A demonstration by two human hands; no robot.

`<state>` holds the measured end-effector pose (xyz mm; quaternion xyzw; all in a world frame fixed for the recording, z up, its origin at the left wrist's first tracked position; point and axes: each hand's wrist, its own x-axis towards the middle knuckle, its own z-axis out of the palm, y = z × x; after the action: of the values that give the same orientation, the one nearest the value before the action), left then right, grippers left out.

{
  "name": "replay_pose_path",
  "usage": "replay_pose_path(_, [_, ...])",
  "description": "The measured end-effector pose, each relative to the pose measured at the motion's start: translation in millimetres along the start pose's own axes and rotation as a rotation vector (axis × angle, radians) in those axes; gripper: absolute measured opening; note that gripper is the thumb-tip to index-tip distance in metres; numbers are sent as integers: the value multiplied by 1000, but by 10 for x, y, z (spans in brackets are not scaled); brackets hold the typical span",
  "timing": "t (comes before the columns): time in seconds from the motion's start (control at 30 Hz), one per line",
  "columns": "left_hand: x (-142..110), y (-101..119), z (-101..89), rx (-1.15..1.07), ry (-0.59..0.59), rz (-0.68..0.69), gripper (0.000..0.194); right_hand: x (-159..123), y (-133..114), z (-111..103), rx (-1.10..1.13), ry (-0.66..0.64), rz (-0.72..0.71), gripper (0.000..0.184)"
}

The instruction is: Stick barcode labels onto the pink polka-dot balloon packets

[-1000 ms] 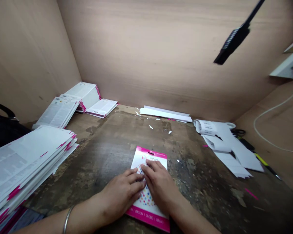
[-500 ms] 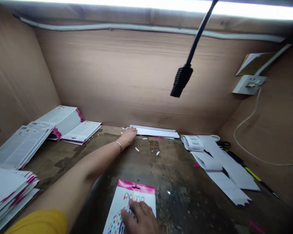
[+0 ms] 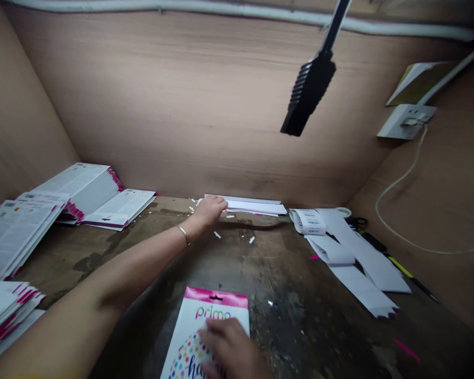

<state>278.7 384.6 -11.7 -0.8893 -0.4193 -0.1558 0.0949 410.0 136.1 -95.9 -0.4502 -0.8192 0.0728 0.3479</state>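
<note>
Primo polka-dot card (image 3: 193, 329) at 6 o'clock, bottom of view, flat on scarred wooden workbench (image 3: 296, 273), long axis roughly 12–6 with slight tilt. Right hand (image 3: 235, 347) on top of it, palm down and flat, no visible pinch. White card strips (image 3: 253, 207) at 12 o'clock against back wall, long axis 3–9. Left hand (image 3: 209, 211) far nearer those, reached out from 7 o'clock, curled over left end of strips; firm grip or plain touch: cannot tell. Small white offcuts (image 3: 217, 235) just below left hand. Leaflet stacks (image 3: 77, 192) at 10 o'clock; label sheets (image 3: 308, 221) around 2–3 o'clock.
</note>
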Motion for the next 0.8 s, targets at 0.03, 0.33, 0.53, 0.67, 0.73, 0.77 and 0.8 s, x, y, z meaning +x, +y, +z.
replay_pose_path(0.03, [-143, 180, -86, -26, 24, 48, 18, 90, 6, -212, 58, 50, -35, 30])
replay_pose_path(0.33, [-1733, 1239, -667, -367, 444, 399, 13, 313, 72, -1094, 449, -264, 426, 25])
replay_pose_path(0.53, [-2096, 1125, -851, -971, 198, -293, 67, 133, -16, -1006, 599, -219, 555, 22])
replay_pose_path(0.67, [-2176, 1127, -916, -1695, -296, -747, 49, 100, -18, -1075, 526, -313, 499, 23])
replay_pose_path(0.73, [-2191, 1171, -905, -1749, -321, -851, 33, 90, -6, -1090, 446, -401, 456, 23])
replay_pose_path(0.77, [-2196, 1195, -894, -1715, -270, -883, 26, 91, -2, -1092, 368, -432, 436, 23])
replay_pose_path(0.8, [-2202, 1218, -883, -1666, -209, -902, 22, 98, -5, -1087, 268, -436, 409, 22])
